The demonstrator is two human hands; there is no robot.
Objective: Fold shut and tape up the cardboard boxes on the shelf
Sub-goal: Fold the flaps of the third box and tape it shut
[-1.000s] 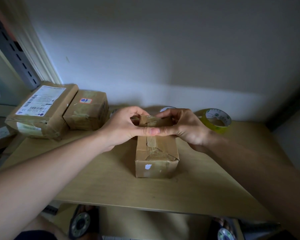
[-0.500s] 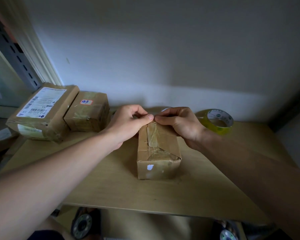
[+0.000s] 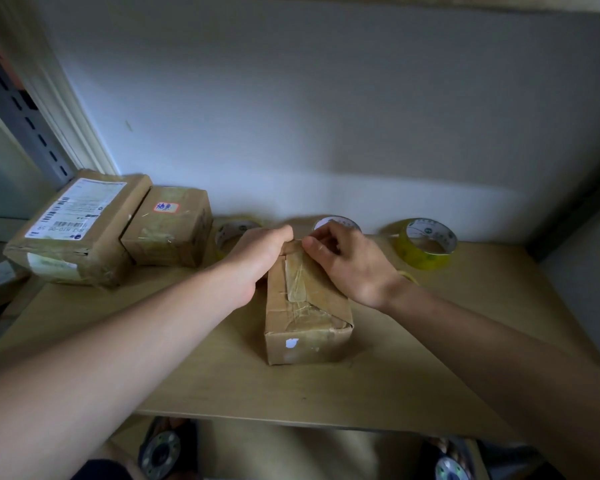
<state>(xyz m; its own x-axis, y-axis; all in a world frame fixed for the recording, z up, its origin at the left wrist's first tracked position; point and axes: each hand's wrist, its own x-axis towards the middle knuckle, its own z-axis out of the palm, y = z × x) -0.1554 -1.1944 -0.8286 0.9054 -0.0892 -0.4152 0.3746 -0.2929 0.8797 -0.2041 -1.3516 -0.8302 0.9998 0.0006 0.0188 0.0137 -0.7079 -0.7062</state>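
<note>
Head view: small box in the middle of the shelf. Far flap, up a moment ago, now folded flat. Left hand curled over the far left corner, holding it down. Right hand pinching the far edge, moved back from the middle. Closed now, likely ready for tape from the yellow roll, far right.

Dim, soft-focus, edges bowed

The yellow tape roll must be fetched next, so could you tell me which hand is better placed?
Right. The right hand is on the box side nearest the yellow tape roll; the left hand would cross over.
</note>
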